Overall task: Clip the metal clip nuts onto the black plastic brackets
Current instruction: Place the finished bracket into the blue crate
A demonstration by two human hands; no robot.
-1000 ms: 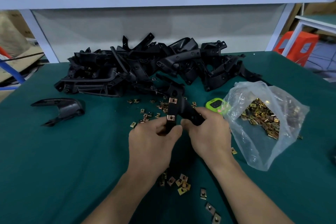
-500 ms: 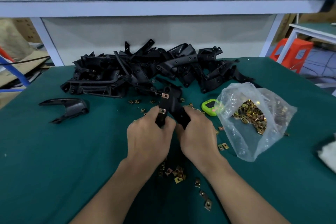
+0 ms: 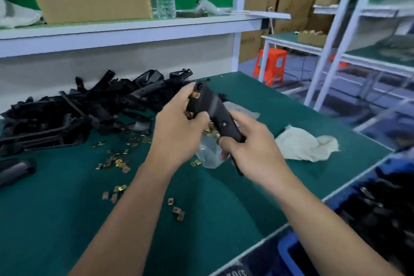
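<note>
Both hands hold one black plastic bracket (image 3: 214, 110) lifted above the green table. My left hand (image 3: 177, 127) grips its upper end, where a brass clip nut (image 3: 196, 95) sits clipped on; a second nut shows lower by my fingers. My right hand (image 3: 251, 145) grips the bracket's lower end. A heap of black brackets (image 3: 89, 105) lies at the back left. Loose clip nuts (image 3: 114, 162) are scattered on the cloth. The clear bag of nuts (image 3: 209, 141) is mostly hidden behind my hands.
A white rag (image 3: 307, 144) lies to the right of my hands. One separate black bracket (image 3: 15, 170) rests at the far left. The table's right edge (image 3: 358, 175) drops to a blue bin of black parts (image 3: 369, 208). A shelf with a cardboard box (image 3: 94, 0) runs above.
The view has swung to the right. Both hands have lifted the bracket off the table and carried it up over the bag of nuts.
</note>
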